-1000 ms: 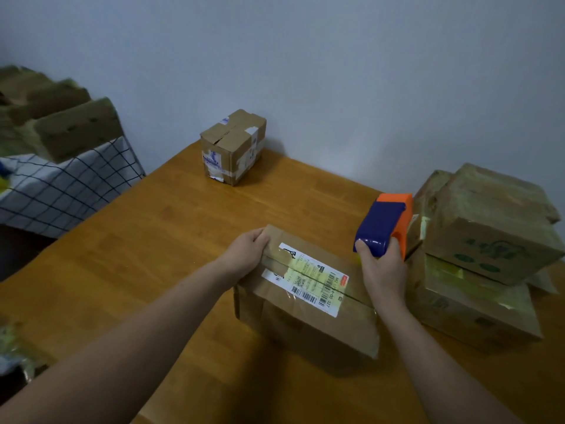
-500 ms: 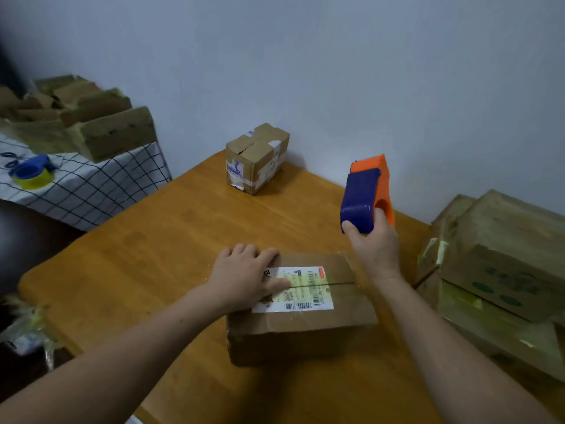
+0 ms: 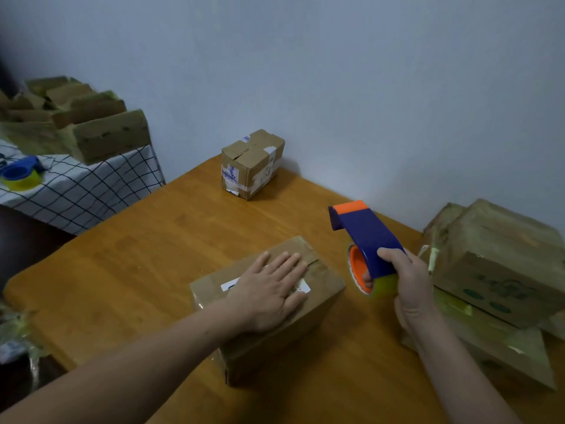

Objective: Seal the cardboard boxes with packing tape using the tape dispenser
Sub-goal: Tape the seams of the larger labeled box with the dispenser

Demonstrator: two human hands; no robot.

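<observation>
A brown cardboard box (image 3: 324,283) with a white shipping label lies on the wooden table (image 3: 146,246) in front of me. My left hand (image 3: 269,289) lies flat on its top, fingers straight, covering most of the label. My right hand (image 3: 409,286) grips the blue and orange tape dispenser (image 3: 363,237) to the right of the box, held above the table and apart from the box. A yellowish tape roll shows under the dispenser.
A small taped box (image 3: 250,163) stands at the table's far edge by the wall. Stacked cardboard boxes (image 3: 495,270) crowd the right side. On the left, a checked cloth (image 3: 82,185) carries more boxes (image 3: 91,130) and a blue tape dispenser (image 3: 20,174).
My left hand has slid further onto the box top and lies flat over the label. My right hand has brought the dispenser down and turned it on its side, right of the box.
</observation>
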